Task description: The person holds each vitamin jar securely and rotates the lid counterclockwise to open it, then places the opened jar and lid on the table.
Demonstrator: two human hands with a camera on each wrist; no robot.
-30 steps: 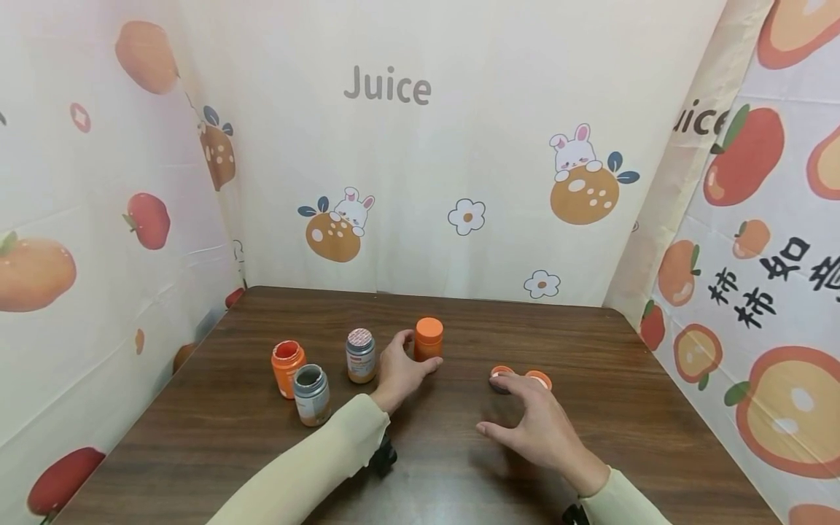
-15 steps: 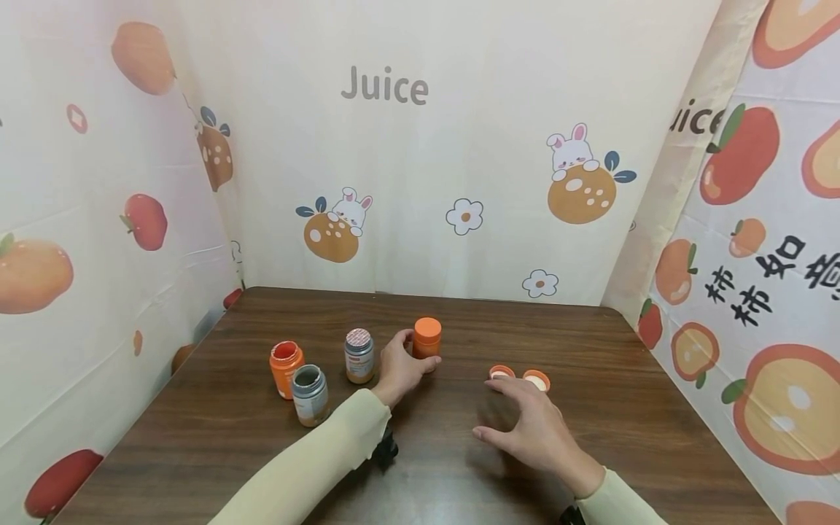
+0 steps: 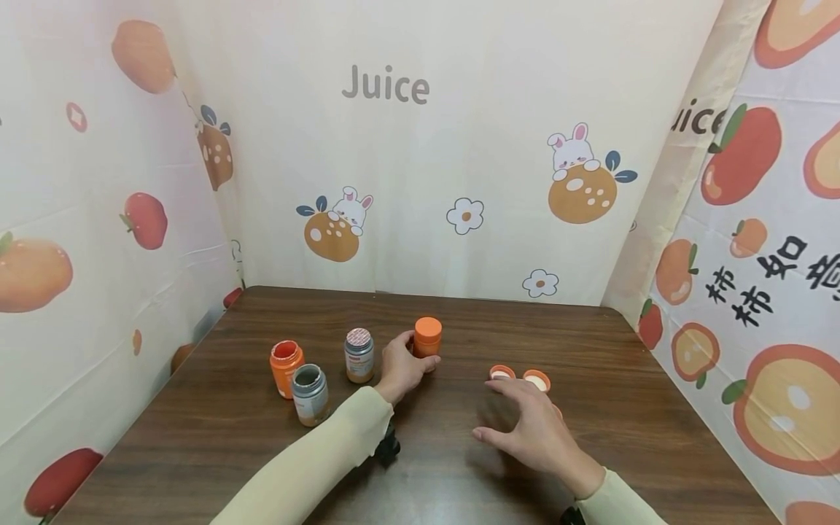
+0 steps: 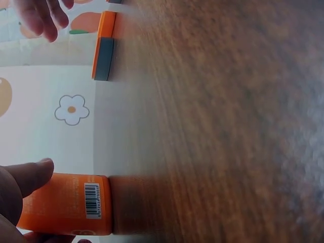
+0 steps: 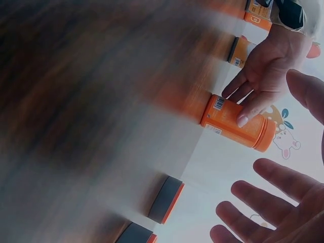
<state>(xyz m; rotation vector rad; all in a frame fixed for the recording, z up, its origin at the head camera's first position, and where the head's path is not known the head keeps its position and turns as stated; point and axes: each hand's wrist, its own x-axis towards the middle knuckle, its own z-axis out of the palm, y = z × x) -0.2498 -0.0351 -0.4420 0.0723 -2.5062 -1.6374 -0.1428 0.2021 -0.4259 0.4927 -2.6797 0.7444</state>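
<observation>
My left hand (image 3: 402, 368) holds a capped orange bottle (image 3: 428, 332) that stands upright on the table. Thumb and fingers lie on either side of it in the left wrist view, where the orange bottle (image 4: 76, 205) shows a barcode. Fingers spread, my right hand (image 3: 534, 434) hovers over the table and holds nothing. Just beyond its fingertips lie two upturned caps, a left cap (image 3: 502, 372) and a right cap (image 3: 537, 379), orange-rimmed and pale inside. The right wrist view shows dark grey sides on a cap (image 5: 166, 199). An orange sliver (image 3: 558, 410) peeps out behind the right hand.
Left of the hands stand an uncapped orange bottle (image 3: 286, 370), an uncapped grey bottle (image 3: 310, 396) and a grey bottle (image 3: 359, 356) with a patterned seal over its mouth. Fruit-printed curtains (image 3: 420, 182) enclose the brown table (image 3: 216, 467) at the back and sides.
My right hand has drawn back very slightly from the left cap, more of whose pale inside shows. The left hand and the bottle in it stay put.
</observation>
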